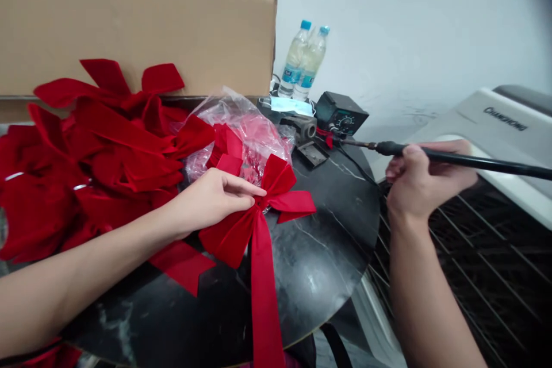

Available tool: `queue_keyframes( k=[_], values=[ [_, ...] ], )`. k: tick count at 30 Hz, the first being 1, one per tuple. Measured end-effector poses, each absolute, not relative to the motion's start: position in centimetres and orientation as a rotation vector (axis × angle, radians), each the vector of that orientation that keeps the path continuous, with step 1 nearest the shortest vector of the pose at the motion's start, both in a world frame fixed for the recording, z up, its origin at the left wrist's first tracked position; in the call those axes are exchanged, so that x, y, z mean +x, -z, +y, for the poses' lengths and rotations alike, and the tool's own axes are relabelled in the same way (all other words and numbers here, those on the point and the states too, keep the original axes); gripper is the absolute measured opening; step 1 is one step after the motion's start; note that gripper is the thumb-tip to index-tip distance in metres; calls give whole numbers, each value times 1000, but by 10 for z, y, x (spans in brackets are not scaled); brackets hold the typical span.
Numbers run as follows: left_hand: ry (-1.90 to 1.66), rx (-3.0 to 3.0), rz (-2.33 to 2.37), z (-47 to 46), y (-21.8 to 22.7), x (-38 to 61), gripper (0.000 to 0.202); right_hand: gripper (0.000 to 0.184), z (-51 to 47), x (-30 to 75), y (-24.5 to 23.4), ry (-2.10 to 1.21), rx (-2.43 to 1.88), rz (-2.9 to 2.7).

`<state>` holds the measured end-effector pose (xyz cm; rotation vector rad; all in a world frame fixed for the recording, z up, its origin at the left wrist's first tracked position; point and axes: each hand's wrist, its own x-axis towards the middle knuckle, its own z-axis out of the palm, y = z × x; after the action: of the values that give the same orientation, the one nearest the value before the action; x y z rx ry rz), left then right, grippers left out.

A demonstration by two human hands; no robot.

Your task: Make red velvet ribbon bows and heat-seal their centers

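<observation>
My left hand lies on a red velvet bow, its fingertips pressing at the bow's gathered centre. The bow's long tail hangs down over the edge of a round black marble-look table. My right hand grips a black soldering iron like a pen. Its thin tip points left, toward a black soldering station, and stays well away from the bow. A heap of other red velvet bows lies to the left of my left forearm.
A clear plastic bag with red contents sits behind the bow. Two water bottles, a face mask and an iron stand stand at the back. A cardboard box rises behind, and a white Changhong appliance lies right.
</observation>
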<state>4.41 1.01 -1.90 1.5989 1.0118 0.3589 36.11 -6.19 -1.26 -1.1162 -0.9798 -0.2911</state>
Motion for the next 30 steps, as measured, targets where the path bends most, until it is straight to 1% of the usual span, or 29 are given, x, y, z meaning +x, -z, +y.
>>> queue_keyframes(
  k=[6, 12, 19, 24, 30],
  values=[
    [-399, 1537, 963, 7, 10, 43, 25, 21, -46, 371, 19, 157, -1272, -997],
    [-396, 1491, 885, 8, 10, 39, 26, 16, -14, 367, 20, -15, -1367, -1031],
    [-392, 1434, 815, 9, 11, 37, 26, 19, 21, 370, 38, -243, -1402, -1087],
    [-420, 1206, 779, 10, 11, 37, 23, 25, 30, 362, 48, -339, -1422, -1182],
    [-484, 978, 753, 12, 10, 39, 27, 28, 29, 361, 46, -398, -1487, -1248]
  ],
)
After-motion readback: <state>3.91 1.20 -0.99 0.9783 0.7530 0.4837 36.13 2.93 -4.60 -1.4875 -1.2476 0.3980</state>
